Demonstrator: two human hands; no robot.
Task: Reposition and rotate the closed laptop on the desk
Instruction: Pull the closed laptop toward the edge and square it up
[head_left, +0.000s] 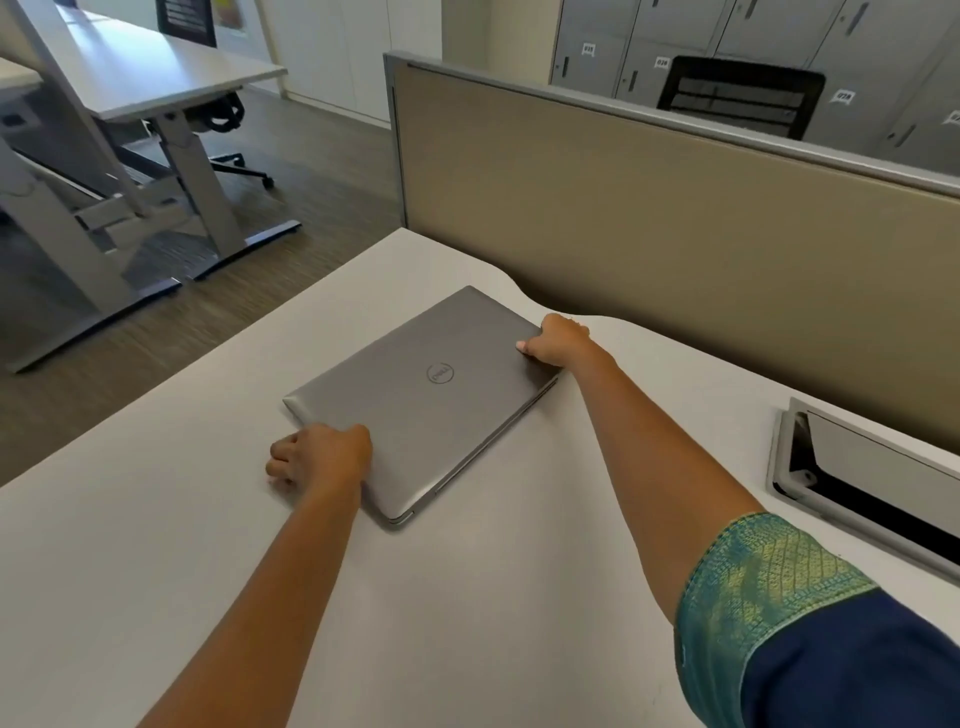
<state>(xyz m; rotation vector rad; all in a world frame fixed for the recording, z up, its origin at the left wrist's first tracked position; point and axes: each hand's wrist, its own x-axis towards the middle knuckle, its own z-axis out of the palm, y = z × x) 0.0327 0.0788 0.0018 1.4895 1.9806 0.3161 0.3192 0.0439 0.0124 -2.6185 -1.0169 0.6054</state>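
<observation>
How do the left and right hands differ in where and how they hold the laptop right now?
The left hand grips the near left edge of the laptop; the right hand grips the far right corner, beside the partition. The left hand's knuckles curl over the lid; the right hand's thumb lies on top. The right arm reaches further. Both hold the closed laptop flat on the desk.

Under my fingertips the laptop (426, 395) is plain matte silver-grey, with a darker grey ring logo (440, 373) between my two hands. The desk (156, 545) beneath my knuckles is off-white. Behind my right wrist, my sleeve (810, 634) is navy, banded in teal-and-gold diamond weave.
</observation>
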